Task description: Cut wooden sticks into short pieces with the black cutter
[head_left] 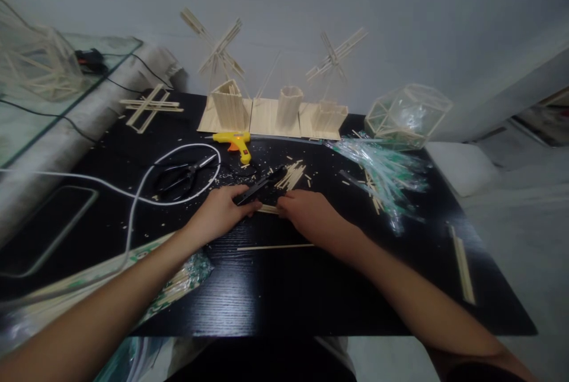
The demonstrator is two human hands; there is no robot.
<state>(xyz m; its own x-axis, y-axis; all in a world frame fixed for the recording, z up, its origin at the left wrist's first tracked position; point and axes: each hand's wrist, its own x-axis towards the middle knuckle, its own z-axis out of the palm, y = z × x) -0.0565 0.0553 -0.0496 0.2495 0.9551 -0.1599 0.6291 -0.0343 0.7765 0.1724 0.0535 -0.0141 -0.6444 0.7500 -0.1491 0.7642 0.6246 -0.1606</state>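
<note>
My left hand (222, 210) and my right hand (309, 213) are close together over the middle of the black table. Both are closed on the ends of a small bundle of thin wooden sticks (269, 209), which shows between them. A long black tool (260, 185) slants up and right from my left thumb and fingers; its exact kind is unclear. Just beyond my right hand lies a pile of short cut wooden sticks (293, 174). One long wooden stick (273, 247) lies flat on the table nearer me.
A yellow glue gun (237, 142), black-handled pliers (189, 177) and a looping white cable (133, 198) lie left and beyond. Stick-built models (288, 106) stand at the back. Plastic packaging (391, 174) lies right; packed sticks (178, 281) lie front left.
</note>
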